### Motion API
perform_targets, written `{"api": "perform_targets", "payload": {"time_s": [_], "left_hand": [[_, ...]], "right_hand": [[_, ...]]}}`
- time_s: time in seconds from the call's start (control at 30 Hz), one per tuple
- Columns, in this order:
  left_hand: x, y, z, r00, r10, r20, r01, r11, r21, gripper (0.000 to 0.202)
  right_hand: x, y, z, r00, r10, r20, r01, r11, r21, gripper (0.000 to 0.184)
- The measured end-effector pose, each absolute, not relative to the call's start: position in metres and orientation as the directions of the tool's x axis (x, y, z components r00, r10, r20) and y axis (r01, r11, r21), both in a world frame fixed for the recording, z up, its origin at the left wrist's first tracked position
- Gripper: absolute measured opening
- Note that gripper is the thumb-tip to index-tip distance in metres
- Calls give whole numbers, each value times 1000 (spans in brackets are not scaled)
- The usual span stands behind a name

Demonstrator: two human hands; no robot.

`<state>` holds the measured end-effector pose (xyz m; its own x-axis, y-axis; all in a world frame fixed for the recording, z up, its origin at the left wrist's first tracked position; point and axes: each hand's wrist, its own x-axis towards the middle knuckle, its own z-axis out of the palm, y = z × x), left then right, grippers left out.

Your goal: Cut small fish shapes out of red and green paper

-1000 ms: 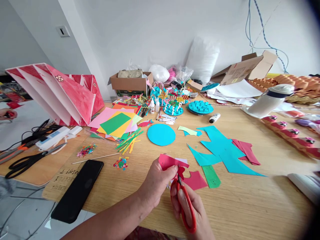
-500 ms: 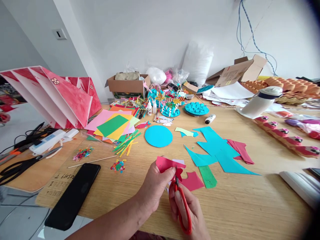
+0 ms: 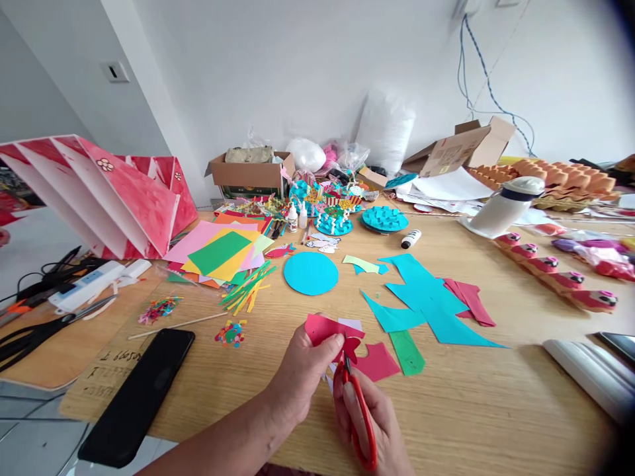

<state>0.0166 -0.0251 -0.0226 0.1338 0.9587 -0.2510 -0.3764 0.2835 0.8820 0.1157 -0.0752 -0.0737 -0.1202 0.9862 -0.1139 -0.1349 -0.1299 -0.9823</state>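
A piece of red paper [image 3: 322,326] is pinched in my left hand [image 3: 310,360], thumb on top, just above the table's near side. My right hand [image 3: 374,413] grips red-handled scissors [image 3: 366,423], their blades at the paper's edge. A curved, partly cut flap of the red paper hangs beside the blades. Just beyond my right hand lie a red paper scrap [image 3: 378,361] with a notch and a green paper strip [image 3: 407,352]. Small pale scraps are partly hidden behind my hands. A blue paper circle [image 3: 311,273] lies flat farther back.
Blue offcuts [image 3: 426,291] lie to the right. Coloured sheets [image 3: 221,252] and paper strips [image 3: 248,287] are at left, with a black phone [image 3: 139,396] nearer. Glue bottles [image 3: 292,218] and blue crafted discs [image 3: 384,219] stand behind. A white bottle [image 3: 510,205] leans at right.
The view has shifted slightly, so most things sit a little farther left. Both hands keep their hold on the red paper and scissors; the curved flap looks slightly wider.
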Motion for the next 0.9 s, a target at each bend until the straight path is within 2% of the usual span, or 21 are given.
{"api": "perform_targets", "payload": {"time_s": [0.23, 0.57, 0.9], "left_hand": [[16, -26, -24, 124, 969, -212, -393, 244, 887, 15], [17, -26, -25, 115, 968, -225, -399, 252, 881, 17], [14, -27, -25, 145, 968, -204, -332, 242, 912, 10]], "right_hand": [[115, -76, -72, -121, 984, -131, -164, -150, -975, 40], [114, -77, -73, -123, 982, -144, -168, -164, -972, 41], [121, -75, -73, -164, 977, -137, -81, -152, -985, 40]]}}
